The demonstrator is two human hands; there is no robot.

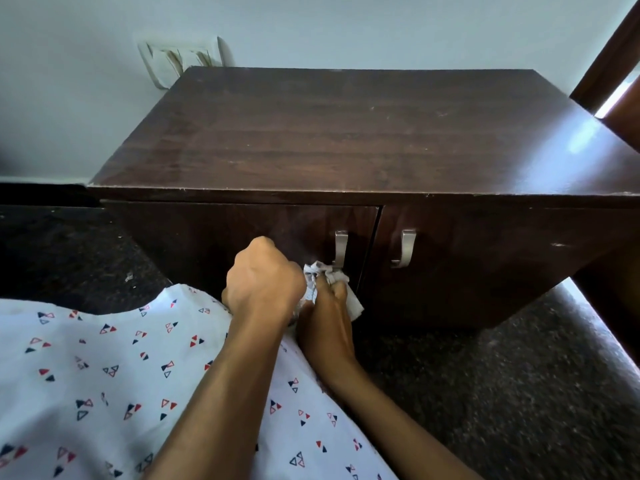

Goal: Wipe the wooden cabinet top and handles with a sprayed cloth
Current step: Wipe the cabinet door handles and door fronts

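Observation:
A dark wooden cabinet [346,133] stands against the wall, its glossy top bare. Two metal handles hang on its front doors: the left handle [340,247] and the right handle [405,247]. A crumpled white cloth [349,292] is bunched just below the left handle, touching its lower end. My right hand [327,320] grips the cloth from below. My left hand [263,278] is closed in a fist right beside it and appears to hold the cloth's other end; what is inside the fist is hidden.
A white switch plate [180,60] sits on the wall behind the cabinet's left rear corner. Dark speckled floor [519,393] surrounds the cabinet. A brown wooden frame [613,64] rises at the right. My patterned white garment [104,375] fills the lower left.

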